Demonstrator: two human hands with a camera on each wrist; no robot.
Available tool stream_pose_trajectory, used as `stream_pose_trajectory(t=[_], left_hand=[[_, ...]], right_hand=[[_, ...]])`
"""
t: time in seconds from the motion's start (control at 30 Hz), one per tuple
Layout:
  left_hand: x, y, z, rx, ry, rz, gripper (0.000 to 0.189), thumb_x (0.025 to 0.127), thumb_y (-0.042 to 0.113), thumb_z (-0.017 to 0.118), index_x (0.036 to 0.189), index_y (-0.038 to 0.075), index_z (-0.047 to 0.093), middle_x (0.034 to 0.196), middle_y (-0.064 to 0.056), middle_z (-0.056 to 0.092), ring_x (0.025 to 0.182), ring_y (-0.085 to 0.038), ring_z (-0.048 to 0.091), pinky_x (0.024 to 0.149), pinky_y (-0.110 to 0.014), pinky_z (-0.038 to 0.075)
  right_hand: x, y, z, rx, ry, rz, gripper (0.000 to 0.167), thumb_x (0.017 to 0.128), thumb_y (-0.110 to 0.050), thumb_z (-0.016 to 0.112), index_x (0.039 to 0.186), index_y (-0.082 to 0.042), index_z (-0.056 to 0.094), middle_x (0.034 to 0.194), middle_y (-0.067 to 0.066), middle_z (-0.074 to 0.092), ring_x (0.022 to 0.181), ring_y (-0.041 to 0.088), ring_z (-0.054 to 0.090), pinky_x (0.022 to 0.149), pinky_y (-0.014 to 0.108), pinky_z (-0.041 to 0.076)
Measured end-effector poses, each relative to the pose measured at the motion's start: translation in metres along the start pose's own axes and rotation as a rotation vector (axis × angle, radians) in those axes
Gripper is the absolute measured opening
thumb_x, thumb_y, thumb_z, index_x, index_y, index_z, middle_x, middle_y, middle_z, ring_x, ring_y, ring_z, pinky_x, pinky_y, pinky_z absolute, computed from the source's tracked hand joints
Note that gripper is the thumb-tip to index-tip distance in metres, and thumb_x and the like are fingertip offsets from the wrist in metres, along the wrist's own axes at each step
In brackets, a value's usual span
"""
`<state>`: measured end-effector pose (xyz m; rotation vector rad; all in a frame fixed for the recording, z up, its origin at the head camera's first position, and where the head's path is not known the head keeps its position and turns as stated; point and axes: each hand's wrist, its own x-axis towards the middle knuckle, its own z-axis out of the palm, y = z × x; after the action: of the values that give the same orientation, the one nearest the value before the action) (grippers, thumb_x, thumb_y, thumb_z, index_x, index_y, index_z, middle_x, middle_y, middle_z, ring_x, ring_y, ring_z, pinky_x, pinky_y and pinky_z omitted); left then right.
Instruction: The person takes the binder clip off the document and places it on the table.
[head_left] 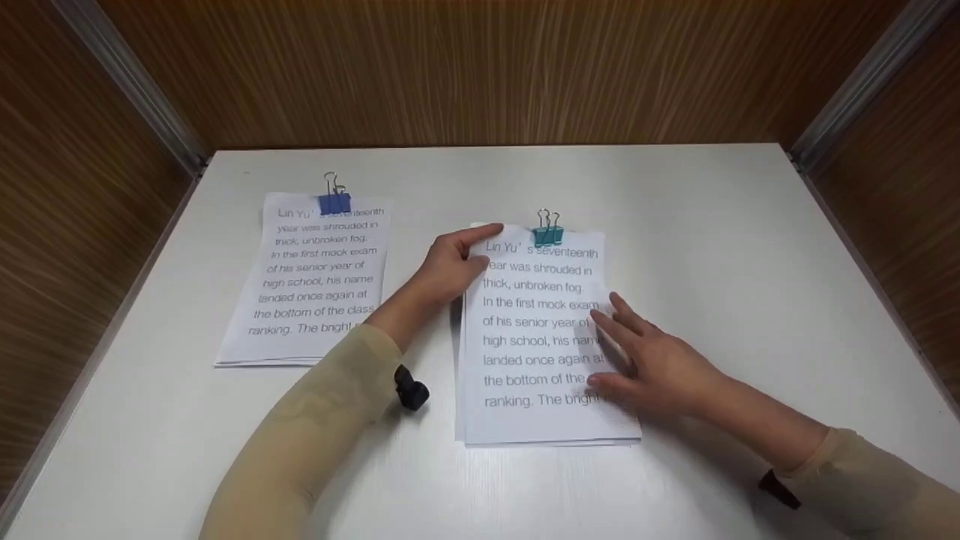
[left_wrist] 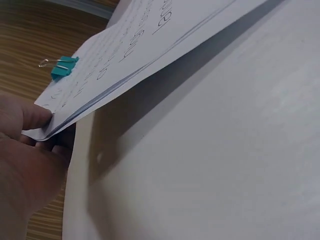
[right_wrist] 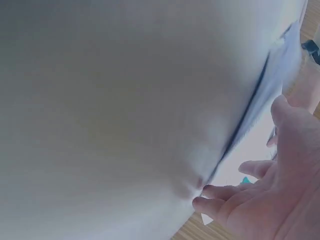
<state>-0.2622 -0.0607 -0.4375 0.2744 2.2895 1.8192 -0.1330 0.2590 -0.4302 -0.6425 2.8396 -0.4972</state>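
A stack of printed paper with a teal binder clip on its top edge lies in front of me, right of centre. My left hand pinches its upper left corner; the left wrist view shows the thumb on top and the other fingers underneath, with that edge raised off the table. Along the stack's right edge, my right hand is spread with fingers extended and slightly apart, thumb over the lower text. In the right wrist view, the fingertips are right at the paper's edge.
Another printed stack with a purple-blue binder clip lies to the left, partly behind my left forearm. Both are on a white table. Wood-grain panels enclose its back and sides.
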Motion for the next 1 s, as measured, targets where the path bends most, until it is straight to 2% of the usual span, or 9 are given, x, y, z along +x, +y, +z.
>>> stream_pose_trajectory(t=[0.07, 0.13, 0.23, 0.3, 0.47, 0.6, 0.73, 0.87, 1.0], left_hand=[[-0.003, 0.002, -0.001, -0.016, 0.008, 0.003, 0.055, 0.102, -0.005, 0.059, 0.149, 0.022, 0.064, 0.15, 0.0, 0.061, 0.118, -0.016, 0.066, 0.111, -0.033, 0.045], [-0.005, 0.005, -0.002, -0.021, 0.012, 0.005, 0.055, 0.102, -0.004, 0.059, 0.149, 0.024, 0.064, 0.15, 0.001, 0.061, 0.119, -0.015, 0.065, 0.113, -0.032, 0.042], [-0.009, 0.01, -0.001, -0.032, 0.013, 0.011, 0.055, 0.102, -0.004, 0.059, 0.149, 0.025, 0.064, 0.149, 0.002, 0.062, 0.116, -0.015, 0.066, 0.11, -0.03, 0.044], [-0.011, 0.013, -0.001, -0.039, 0.009, 0.017, 0.055, 0.103, -0.004, 0.059, 0.149, 0.026, 0.064, 0.148, 0.002, 0.062, 0.112, -0.016, 0.069, 0.101, -0.029, 0.049], [-0.015, 0.02, 0.0, -0.066, -0.004, 0.041, 0.056, 0.103, -0.005, 0.057, 0.15, 0.026, 0.064, 0.148, 0.002, 0.062, 0.099, -0.02, 0.072, 0.076, -0.027, 0.055], [-0.016, 0.024, 0.001, -0.095, -0.021, 0.065, 0.055, 0.104, -0.005, 0.057, 0.15, 0.024, 0.064, 0.142, 0.0, 0.066, 0.096, -0.021, 0.074, 0.072, -0.026, 0.056], [-0.019, 0.027, 0.001, -0.116, -0.042, 0.086, 0.055, 0.104, -0.004, 0.057, 0.151, 0.024, 0.063, 0.138, 0.0, 0.068, 0.095, -0.022, 0.075, 0.074, -0.027, 0.058], [-0.023, 0.03, 0.0, -0.138, -0.062, 0.097, 0.055, 0.105, -0.004, 0.056, 0.151, 0.024, 0.062, 0.141, 0.002, 0.066, 0.099, -0.023, 0.075, 0.075, -0.028, 0.058], [-0.025, 0.031, 0.0, -0.167, -0.076, 0.11, 0.054, 0.105, -0.004, 0.055, 0.151, 0.024, 0.063, 0.139, 0.0, 0.068, 0.103, -0.023, 0.075, 0.078, -0.028, 0.059]], right_hand=[[0.004, 0.0, -0.009, 0.019, 0.032, -0.006, 0.095, 0.094, -0.063, 0.072, 0.168, -0.016, 0.035, 0.175, 0.016, 0.02, 0.137, 0.045, 0.056, 0.094, 0.054, 0.055], [0.009, -0.001, -0.02, 0.034, 0.087, -0.028, 0.09, 0.096, -0.057, 0.074, 0.166, -0.013, 0.038, 0.174, 0.017, 0.025, 0.134, 0.046, 0.059, 0.091, 0.054, 0.056], [0.02, 0.0, -0.037, 0.077, 0.197, -0.069, 0.083, 0.097, -0.046, 0.078, 0.163, -0.009, 0.044, 0.17, 0.019, 0.034, 0.137, 0.047, 0.056, 0.102, 0.059, 0.053], [0.029, 0.001, -0.049, 0.1, 0.269, -0.087, 0.078, 0.096, -0.038, 0.081, 0.16, -0.008, 0.048, 0.167, 0.02, 0.039, 0.144, 0.048, 0.049, 0.11, 0.064, 0.046], [0.052, 0.005, -0.08, 0.218, 0.379, -0.063, 0.066, 0.096, -0.029, 0.082, 0.154, -0.01, 0.057, 0.155, 0.016, 0.056, 0.134, 0.043, 0.06, 0.107, 0.061, 0.049], [0.072, 0.009, -0.099, 0.382, 0.379, -0.024, 0.06, 0.097, -0.027, 0.081, 0.152, -0.013, 0.06, 0.146, 0.011, 0.064, 0.13, 0.032, 0.064, 0.109, 0.05, 0.05], [0.091, 0.012, -0.111, 0.494, 0.34, -0.033, 0.06, 0.097, -0.027, 0.081, 0.152, -0.014, 0.06, 0.143, 0.009, 0.066, 0.13, 0.028, 0.063, 0.11, 0.038, 0.049], [0.107, 0.017, -0.116, 0.587, 0.289, -0.053, 0.061, 0.097, -0.024, 0.082, 0.152, -0.015, 0.059, 0.142, 0.01, 0.067, 0.129, 0.024, 0.064, 0.103, 0.027, 0.05], [0.121, 0.023, -0.117, 0.699, 0.221, -0.078, 0.058, 0.097, -0.018, 0.08, 0.151, -0.012, 0.059, 0.141, 0.012, 0.067, 0.13, 0.021, 0.064, 0.097, 0.022, 0.052]])
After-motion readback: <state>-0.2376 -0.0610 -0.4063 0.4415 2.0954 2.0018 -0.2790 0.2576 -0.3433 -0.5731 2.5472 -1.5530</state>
